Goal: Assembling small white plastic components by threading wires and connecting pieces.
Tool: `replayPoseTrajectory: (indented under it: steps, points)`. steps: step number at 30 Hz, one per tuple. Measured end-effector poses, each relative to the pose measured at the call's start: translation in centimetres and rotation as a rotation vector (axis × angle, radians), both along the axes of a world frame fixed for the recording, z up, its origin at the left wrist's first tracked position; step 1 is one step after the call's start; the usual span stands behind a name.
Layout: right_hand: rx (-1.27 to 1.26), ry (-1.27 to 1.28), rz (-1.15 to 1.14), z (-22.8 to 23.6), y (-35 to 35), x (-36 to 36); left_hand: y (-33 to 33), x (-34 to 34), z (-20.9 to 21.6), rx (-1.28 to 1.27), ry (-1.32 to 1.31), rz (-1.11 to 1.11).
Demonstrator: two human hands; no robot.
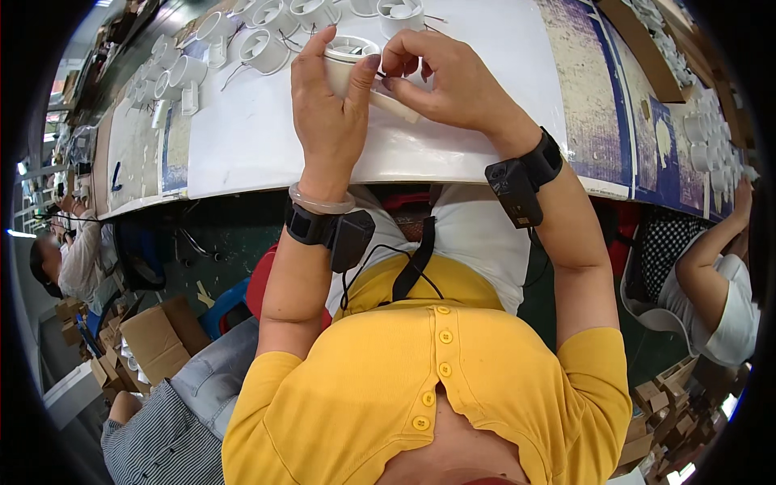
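My left hand (327, 109) is wrapped round a round white plastic housing (339, 74), its thumb along the near side. The housing stands on the white table surface, and its open top faces up. A pale flat arm (395, 106) sticks out from it toward the lower right. At the housing's right side, my right hand (457, 85) is closed in a pinch, with thumb and forefinger on a short dark wire (381, 75). The wire's far end and the inside of the housing are mostly hidden by my fingers.
Several similar white housings with thin wires (263, 52) stand at the back and far left of the table (242, 153). An open carton (647, 48) lies at the far right, near stacked white parts (705, 141). People sit at both sides; cardboard boxes (162, 339) are at lower left.
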State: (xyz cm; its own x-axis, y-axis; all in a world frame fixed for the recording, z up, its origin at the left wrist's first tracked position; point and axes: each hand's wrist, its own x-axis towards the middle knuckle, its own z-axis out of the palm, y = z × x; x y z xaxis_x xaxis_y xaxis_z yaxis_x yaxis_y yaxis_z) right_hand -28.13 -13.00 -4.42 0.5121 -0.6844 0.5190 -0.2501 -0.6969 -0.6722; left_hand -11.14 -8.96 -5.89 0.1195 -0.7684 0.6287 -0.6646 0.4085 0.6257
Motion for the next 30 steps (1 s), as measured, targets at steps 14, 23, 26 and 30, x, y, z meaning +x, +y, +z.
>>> replayPoseTrajectory:
  steps: [14, 23, 26, 30]
  points:
    - [0.377, -0.185, 0.220, 0.3, -0.3, -0.9, 0.4, 0.4, 0.4, 0.431, 0.831, -0.400]
    - [0.194, 0.101, 0.010, 1.0, 0.5, -0.7, 0.8, -0.1, 1.4, 0.310, 0.312, -0.115]
    - [0.114, 0.185, -0.044, 0.7, 0.1, -0.8, 0.7, -0.5, 1.6, 0.223, 0.194, -0.094]
    - [0.579, -0.114, 0.231, 0.8, -0.5, -1.3, 0.7, -0.4, 1.6, 0.500, 0.452, -0.248]
